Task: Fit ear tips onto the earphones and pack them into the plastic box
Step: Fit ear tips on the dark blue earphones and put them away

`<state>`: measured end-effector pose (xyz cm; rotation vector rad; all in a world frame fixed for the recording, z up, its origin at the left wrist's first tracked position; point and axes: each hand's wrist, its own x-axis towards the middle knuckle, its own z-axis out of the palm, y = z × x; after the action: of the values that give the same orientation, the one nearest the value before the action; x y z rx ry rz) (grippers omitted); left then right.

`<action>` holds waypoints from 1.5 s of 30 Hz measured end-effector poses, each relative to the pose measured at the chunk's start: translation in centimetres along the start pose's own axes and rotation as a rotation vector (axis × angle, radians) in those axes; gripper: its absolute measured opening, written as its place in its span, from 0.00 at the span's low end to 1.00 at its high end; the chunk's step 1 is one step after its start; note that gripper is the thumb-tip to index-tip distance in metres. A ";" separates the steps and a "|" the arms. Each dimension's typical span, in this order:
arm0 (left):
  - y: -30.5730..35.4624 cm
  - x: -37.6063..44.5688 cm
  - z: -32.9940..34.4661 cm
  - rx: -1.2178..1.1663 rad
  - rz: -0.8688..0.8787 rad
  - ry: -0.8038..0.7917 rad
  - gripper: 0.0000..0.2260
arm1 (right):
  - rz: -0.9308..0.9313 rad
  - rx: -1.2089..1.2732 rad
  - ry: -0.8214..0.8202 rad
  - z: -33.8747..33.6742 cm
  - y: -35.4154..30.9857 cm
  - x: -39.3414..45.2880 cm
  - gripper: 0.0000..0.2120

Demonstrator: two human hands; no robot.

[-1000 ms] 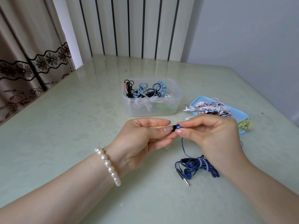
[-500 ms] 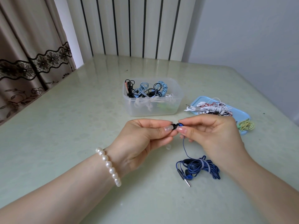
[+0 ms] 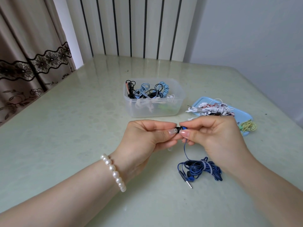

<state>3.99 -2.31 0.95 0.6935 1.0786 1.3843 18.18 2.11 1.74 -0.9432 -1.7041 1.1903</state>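
Left hand (image 3: 144,138): my fingers pinched the small black ear tip (image 3: 177,129).
Right hand (image 3: 214,138): my fingers pinched the blue earbud (image 3: 183,128), touching it.
Clear plastic box (image 3: 154,112): beyond my fingers on the tabletop (image 3: 65,128).

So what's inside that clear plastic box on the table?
The plastic box holds bundled earphones: light blue and black coils on top, white ones beneath, something green low down. The bottom layer is covered by those above, so a count is impossible.
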 end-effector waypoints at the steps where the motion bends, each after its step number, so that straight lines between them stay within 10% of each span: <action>1: 0.0 0.0 0.0 0.002 0.013 0.000 0.05 | 0.003 -0.002 0.003 0.0 0.0 0.0 0.10; 15: -0.5 -0.6 0.7 0.109 0.187 0.003 0.08 | 0.034 -0.100 0.097 0.2 0.0 -0.1 0.13; 24: -0.6 -0.9 0.8 0.274 0.290 -0.006 0.11 | -0.391 -0.574 0.187 0.5 1.1 -0.1 0.06; 33: 0.5 -0.2 0.1 0.043 0.048 -0.025 0.10 | -0.038 0.047 -0.059 -0.8 -0.1 0.4 0.11; 45: 0.6 0.0 -0.6 0.000 -0.037 -0.192 0.06 | -0.044 0.161 -0.061 -0.5 -1.3 -0.5 0.08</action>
<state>3.26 -2.40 1.25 0.7865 0.9345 1.2587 18.64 1.50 3.01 -0.7753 -1.6404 1.3166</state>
